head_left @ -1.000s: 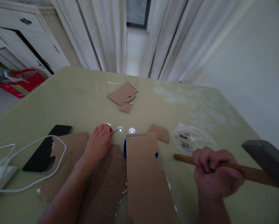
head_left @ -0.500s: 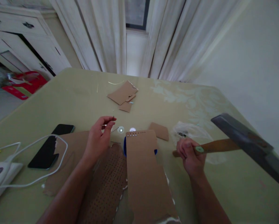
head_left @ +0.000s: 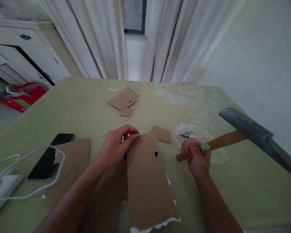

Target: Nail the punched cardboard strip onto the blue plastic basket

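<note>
My left hand (head_left: 120, 140) is closed in a pinch at the top edge of a brown cardboard strip (head_left: 145, 181). A nail, mostly hidden by the fingertips, is held there beside a row of small punched holes. My right hand (head_left: 196, 157) wraps round the wooden handle of a hammer (head_left: 224, 141), its long metal head raised to the right above the table. Beneath the strip, parts of a blue object (head_left: 156, 154) peek out at both sides. A cardboard piece full of holes (head_left: 112, 189) lies partly under my left forearm.
Loose cardboard scraps (head_left: 123, 98) lie farther back, with another piece (head_left: 161, 134) near the strip. A clear plastic bag (head_left: 191, 131) is behind my right hand. To the left are a phone (head_left: 44, 161), cardboard (head_left: 74, 161), a white cable (head_left: 36, 191) and a power strip (head_left: 8, 187).
My left hand has moved right and slightly down with the nail, from above the table to the strip's top edge. My right hand still holds the hammer, its head tilted a little differently.
</note>
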Available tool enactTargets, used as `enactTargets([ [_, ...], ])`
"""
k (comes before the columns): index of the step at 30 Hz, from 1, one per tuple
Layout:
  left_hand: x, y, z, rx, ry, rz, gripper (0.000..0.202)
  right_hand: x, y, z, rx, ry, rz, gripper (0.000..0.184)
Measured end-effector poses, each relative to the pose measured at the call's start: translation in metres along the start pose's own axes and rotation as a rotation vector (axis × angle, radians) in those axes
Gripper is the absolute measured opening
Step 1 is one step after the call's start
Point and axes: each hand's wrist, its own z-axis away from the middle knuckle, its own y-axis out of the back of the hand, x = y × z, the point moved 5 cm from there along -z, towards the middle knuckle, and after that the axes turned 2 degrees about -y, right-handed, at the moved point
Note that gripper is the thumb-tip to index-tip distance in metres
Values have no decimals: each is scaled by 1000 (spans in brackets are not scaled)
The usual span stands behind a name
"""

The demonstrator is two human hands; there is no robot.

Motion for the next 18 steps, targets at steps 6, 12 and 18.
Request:
enactTargets([
  [6,-12,-2,3,-5,45,-8,23,1,-1,1,9,-12,-7,59],
  [12,-5,-2,1,15,3,-67,23,3,-4,3,-20,-35,6,61],
  [18,-1,-3,3,22,-12,-89,22,0,-7,3,-31,-45,12,62],
])
